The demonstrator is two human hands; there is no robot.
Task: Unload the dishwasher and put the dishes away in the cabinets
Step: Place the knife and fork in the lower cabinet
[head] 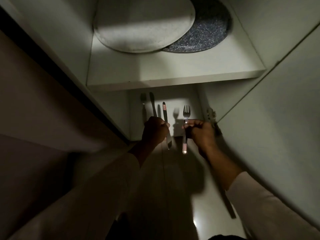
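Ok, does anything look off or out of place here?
Slightly: the knife in the left hand and the fork in the right hand both carry small red-and-white stickers. Otherwise nothing is spilled or broken; the plates sit stacked.

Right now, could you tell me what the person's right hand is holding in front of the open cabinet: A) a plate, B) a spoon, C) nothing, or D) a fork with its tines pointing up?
D: the right hand is closed around the handle of a fork whose tines point up toward the shelf, while the left hand holds a knife.
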